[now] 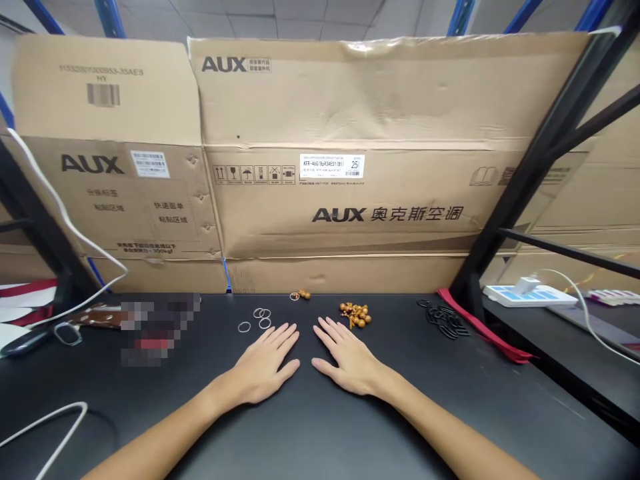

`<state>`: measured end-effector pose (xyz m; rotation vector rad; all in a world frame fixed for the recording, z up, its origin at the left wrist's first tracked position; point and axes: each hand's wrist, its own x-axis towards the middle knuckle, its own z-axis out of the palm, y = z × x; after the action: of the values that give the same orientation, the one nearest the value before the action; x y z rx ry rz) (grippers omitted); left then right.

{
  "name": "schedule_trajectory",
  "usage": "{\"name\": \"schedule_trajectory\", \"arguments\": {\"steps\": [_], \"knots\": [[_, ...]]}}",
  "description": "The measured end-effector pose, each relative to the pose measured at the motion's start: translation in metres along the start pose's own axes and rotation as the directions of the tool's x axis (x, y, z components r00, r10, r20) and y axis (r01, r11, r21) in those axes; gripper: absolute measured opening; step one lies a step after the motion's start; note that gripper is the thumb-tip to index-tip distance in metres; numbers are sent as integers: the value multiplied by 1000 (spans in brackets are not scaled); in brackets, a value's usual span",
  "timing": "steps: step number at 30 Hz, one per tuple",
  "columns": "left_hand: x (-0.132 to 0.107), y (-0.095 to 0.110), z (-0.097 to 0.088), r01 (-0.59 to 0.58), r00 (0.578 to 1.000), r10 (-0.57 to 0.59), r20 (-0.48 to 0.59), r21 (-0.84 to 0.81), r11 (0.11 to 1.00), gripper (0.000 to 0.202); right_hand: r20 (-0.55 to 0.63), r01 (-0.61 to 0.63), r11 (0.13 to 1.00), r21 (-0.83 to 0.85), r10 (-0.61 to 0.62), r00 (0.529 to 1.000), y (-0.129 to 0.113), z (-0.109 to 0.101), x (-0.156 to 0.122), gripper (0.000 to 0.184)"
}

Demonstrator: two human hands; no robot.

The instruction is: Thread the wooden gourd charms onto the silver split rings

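Observation:
My left hand [267,363] lies flat on the black tabletop [310,433], palm down and fingers stretched out. Just beyond its fingertips are several thin silver rings [265,323]. My right hand [347,357] rests palm down beside it, also flat, with a gap between the two thumbs. A small pile of brown gourd-shaped beads or charms [359,315] sits right past the right fingertips. Farther back, one more ring has a few brown beads [303,294] next to it; whether they are joined I cannot tell. Neither hand holds anything.
Black oval links or clips [445,320] are heaped at the right, near a red strap [485,330]. A white power strip [530,293] lies beyond the rack post. Cardboard [340,133] walls the back. At left are a white cable [70,223], glasses [67,333] and a blurred-out item.

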<state>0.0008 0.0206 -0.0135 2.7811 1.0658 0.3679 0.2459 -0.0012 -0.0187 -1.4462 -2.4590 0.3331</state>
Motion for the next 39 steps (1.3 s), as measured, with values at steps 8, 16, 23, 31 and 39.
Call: {"name": "schedule_trajectory", "arguments": {"steps": [8, 16, 23, 31, 39], "knots": [[1, -1, -1, -10, 1000, 10, -24, -21, 1000, 54, -1, -17, 999, 32, 17, 1000, -2, -5, 0, 68], [0, 2, 8, 102, 982, -94, -162, 40, 994, 57, -14, -14, 999, 30, 14, 1000, 1, -1, 1, 69], [3, 4, 15, 295, 944, -276, -183, 90, 951, 74, -7, -16, 1000, 19, 16, 1000, 1, -2, 0, 70], [3, 5, 5, 88, 985, -90, -150, -16, 996, 53, -280, -114, 976, -184, 60, 958, 4, 0, 9, 49], [4, 4, 4, 83, 987, -77, -140, 31, 996, 51, -485, -461, 799, -386, 250, 838, 18, -4, 11, 19]]}}
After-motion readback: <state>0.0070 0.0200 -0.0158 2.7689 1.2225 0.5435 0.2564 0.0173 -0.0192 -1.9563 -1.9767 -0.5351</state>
